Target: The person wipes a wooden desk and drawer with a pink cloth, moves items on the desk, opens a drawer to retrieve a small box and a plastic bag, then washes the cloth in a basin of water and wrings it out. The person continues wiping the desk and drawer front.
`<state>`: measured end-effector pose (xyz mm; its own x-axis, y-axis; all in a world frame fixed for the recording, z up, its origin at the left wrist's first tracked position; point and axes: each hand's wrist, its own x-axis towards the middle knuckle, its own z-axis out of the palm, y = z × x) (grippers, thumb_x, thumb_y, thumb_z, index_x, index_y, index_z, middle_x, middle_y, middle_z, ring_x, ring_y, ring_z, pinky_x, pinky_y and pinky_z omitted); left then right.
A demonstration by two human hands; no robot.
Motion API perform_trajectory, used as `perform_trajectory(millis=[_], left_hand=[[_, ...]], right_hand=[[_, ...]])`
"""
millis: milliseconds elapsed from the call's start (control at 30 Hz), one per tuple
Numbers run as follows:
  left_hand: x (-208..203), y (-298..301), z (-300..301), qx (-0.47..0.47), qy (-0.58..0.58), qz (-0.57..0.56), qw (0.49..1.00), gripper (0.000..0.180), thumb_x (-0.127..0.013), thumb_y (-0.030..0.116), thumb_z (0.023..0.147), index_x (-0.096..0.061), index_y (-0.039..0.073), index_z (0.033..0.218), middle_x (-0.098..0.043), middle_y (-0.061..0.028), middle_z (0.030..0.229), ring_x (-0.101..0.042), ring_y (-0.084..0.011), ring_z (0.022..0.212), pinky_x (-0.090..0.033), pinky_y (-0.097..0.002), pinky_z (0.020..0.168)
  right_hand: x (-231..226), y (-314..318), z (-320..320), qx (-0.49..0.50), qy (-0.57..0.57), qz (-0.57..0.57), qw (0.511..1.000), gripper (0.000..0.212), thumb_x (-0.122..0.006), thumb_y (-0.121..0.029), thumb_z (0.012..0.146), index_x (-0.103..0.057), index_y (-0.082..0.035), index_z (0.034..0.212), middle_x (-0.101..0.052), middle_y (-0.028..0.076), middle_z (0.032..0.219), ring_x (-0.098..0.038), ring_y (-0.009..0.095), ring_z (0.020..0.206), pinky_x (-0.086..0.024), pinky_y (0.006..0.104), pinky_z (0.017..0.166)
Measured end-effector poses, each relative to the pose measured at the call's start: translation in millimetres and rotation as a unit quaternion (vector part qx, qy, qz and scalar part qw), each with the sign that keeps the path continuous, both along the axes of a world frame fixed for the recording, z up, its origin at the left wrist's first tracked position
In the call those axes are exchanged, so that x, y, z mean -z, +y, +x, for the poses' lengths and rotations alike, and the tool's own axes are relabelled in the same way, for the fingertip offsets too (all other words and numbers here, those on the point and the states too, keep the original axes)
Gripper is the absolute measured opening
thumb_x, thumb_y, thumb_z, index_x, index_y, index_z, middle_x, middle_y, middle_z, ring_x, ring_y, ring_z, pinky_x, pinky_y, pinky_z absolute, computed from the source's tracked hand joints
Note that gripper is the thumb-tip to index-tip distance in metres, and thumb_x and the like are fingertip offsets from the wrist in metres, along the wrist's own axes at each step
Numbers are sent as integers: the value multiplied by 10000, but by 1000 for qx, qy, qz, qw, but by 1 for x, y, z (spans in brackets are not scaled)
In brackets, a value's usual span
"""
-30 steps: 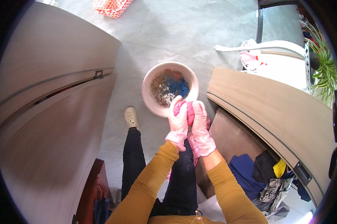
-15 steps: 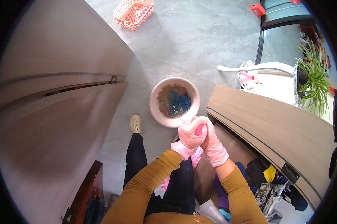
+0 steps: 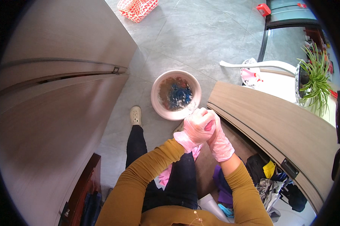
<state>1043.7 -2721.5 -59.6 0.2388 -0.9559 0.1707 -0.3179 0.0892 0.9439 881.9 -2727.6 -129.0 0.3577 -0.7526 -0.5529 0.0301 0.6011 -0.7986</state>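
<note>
Both my hands wear thin pink gloves and press together in front of me, just this side of the basin's near rim. My left hand [image 3: 194, 127] is closed, with its fingers wrapped against the right. My right hand [image 3: 217, 141] is closed too. Between them shows a bit of bunched darker pink cloth [image 3: 208, 126]; most of it is hidden by the fingers. More pink fabric [image 3: 165, 175] shows below, by my legs; whether it joins the piece in my hands I cannot tell. The pale pink basin [image 3: 157, 105] on the floor holds murky water and a dark blue stringy bundle [image 3: 180, 96].
An open wooden door [image 3: 60, 109] stands to the left. An open cabinet door [image 3: 268, 116] is on the right, with piled clothes [image 3: 268, 188] beneath it. A red-and-white patterned basket [image 3: 138, 10] lies far ahead. A potted spider plant [image 3: 315, 81] stands at the right.
My clasped hands have shifted slightly up and right, and the darker pink cloth shows a little differently between them. The whole view has tilted, so the basin and basket sit higher.
</note>
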Motion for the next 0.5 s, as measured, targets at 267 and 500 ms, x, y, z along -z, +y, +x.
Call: perform_trajectory(millis=[267, 500], left_hand=[[-9, 0, 14, 8, 7, -22, 1000, 161, -714, 106, 699, -604, 117, 817, -553, -75, 759, -591, -319, 716, -485, -416, 614], [-46, 2, 40, 55, -14, -52, 997, 178, -728, 103, 729, -678, 131, 898, -604, -85, 796, -636, -320, 725, -529, -404, 624]], right_hand=[[-21, 4, 24, 104, -90, 115, 984, 194, -530, -188, 1011, -643, -61, 1105, -655, 48, 1044, -632, 145, 967, -536, 290, 831], [-66, 11, 58, 138, -83, 55, 985, 198, -557, -200, 985, -649, -65, 1097, -666, 56, 1046, -642, 160, 979, -536, 307, 867]])
